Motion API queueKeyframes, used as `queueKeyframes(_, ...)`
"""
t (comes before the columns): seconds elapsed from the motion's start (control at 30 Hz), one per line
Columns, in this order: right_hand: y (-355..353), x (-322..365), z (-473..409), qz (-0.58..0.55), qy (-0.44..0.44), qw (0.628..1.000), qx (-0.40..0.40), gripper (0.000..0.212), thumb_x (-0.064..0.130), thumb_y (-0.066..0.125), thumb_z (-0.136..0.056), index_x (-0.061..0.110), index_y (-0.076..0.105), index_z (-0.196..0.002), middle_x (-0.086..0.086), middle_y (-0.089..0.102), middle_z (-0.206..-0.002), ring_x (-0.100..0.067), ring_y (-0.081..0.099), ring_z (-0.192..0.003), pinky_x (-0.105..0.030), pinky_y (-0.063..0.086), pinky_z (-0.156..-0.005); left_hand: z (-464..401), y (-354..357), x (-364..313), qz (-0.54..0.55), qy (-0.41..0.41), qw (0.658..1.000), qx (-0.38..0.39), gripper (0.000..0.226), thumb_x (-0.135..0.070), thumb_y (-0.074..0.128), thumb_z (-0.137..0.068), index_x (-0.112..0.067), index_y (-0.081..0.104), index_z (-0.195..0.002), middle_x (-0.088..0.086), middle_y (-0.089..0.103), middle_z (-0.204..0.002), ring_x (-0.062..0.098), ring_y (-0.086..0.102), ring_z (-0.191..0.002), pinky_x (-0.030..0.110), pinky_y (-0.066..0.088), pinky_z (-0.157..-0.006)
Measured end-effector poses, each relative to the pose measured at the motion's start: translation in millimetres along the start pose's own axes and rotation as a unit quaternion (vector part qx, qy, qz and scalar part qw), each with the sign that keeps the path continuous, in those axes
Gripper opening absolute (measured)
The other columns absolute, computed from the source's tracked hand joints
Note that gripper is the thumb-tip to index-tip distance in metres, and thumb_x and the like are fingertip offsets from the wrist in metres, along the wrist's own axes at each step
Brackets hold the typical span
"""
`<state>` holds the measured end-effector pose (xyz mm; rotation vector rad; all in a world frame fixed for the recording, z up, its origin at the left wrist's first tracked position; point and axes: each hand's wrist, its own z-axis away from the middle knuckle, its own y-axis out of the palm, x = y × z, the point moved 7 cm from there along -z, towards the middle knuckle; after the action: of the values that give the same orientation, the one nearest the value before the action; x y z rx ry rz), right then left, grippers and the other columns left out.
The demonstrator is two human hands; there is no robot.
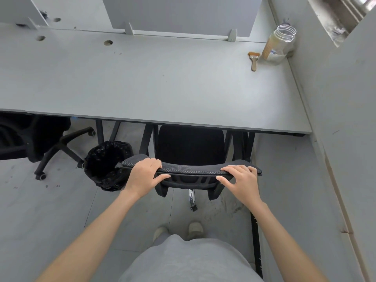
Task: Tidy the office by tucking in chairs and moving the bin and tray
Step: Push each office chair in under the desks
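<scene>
In the head view, a black chair (pixel 190 147) is seen from above, its seat partly slid beneath the front edge of the grey desk (pixel 142 82). The top of the backrest is gripped at both ends: the left hand (pixel 145 175) is wrapped over it with the fingers on top and the thumb stretched along the rear face, and the right hand (pixel 241 179) is laid over it with the fingers draped across the top and the thumb below, the hold looking rather looser. The tucking-in of this chair is judged to be the step in hand, and it appears roughly half done. A straight push forward is called for next, with care that the bin (pixel 106 164), lined with a black bag and standing just beside the chair's left side, is not knocked. A second chair (pixel 34 139) is cut off at the left edge. No tray is seen. The chair's base and wheels are mostly hidden under the seat, so how freely it will roll cannot be told.
</scene>
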<state>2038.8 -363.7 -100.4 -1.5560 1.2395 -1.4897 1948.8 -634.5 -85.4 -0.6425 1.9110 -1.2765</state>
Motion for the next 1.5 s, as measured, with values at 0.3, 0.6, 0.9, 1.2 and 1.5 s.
queueKeyframes(0.3, 3.3, 83.8, 41.3, -0.226, -0.125, 0.965, 0.051, 0.031, 0.022, 0.046, -0.088, 0.016, 0.060, -0.116, 0.011, 0.059, -0.113, 0.006, 0.049, -0.112, -0.010, 0.038, -0.098, 98.3, -29.8, 4.3, 0.211, -0.244, 0.942, -0.095, 0.042, -0.036, 0.038, -0.086, -0.013, 0.062, -0.112, -0.016, 0.064, -0.106, 0.009, 0.055, -0.101, 0.010, 0.035, -0.092)
queueKeyframes(0.6, 125.1, 252.4, 52.4, -0.340, -0.109, 0.816, 0.455, 0.033, 0.012, 0.050, -0.090, 0.040, 0.051, -0.108, 0.016, 0.064, -0.109, 0.005, 0.058, -0.105, -0.017, 0.045, -0.092, 328.9, -26.1, 16.6, 0.320, -0.595, 0.706, -0.212, 0.050, -0.013, 0.051, -0.091, -0.063, 0.057, -0.089, -0.033, 0.067, -0.085, -0.007, 0.064, -0.083, 0.004, 0.044, -0.075)
queueKeyframes(0.9, 222.0, 411.3, 27.9, -0.310, -0.108, 0.794, 0.513, 0.025, 0.002, 0.048, -0.092, 0.018, 0.061, -0.107, 0.001, 0.068, -0.107, 0.004, 0.062, -0.093, -0.004, 0.043, -0.078, 433.9, -91.9, 122.0, 0.294, -0.677, 0.588, -0.332, 0.020, -0.021, 0.049, -0.092, -0.037, 0.060, -0.095, -0.030, 0.067, -0.087, -0.001, 0.064, -0.089, 0.012, 0.047, -0.079)
queueKeyframes(1.2, 286.9, 543.6, -10.3, -0.296, -0.131, 0.795, 0.513, 0.028, 0.001, 0.050, -0.090, 0.022, 0.063, -0.103, 0.018, 0.068, -0.102, -0.001, 0.065, -0.093, -0.009, 0.046, -0.080, 442.7, -198.0, 307.0, 0.283, -0.628, 0.619, -0.377, 0.025, -0.030, 0.043, -0.089, -0.027, 0.060, -0.106, -0.032, 0.067, -0.092, -0.004, 0.064, -0.090, 0.006, 0.044, -0.081)
queueKeyframes(1.5, 400.1, 802.2, -75.2, -0.302, -0.195, 0.760, 0.542, 0.027, -0.001, 0.050, -0.090, 0.020, 0.060, -0.103, 0.005, 0.069, -0.100, 0.000, 0.064, -0.090, -0.014, 0.048, -0.082, 501.3, -236.1, 469.8, 0.265, -0.696, 0.546, -0.382, 0.031, -0.008, 0.048, -0.093, -0.036, 0.059, -0.097, -0.028, 0.068, -0.090, -0.002, 0.064, -0.088, 0.005, 0.045, -0.075)
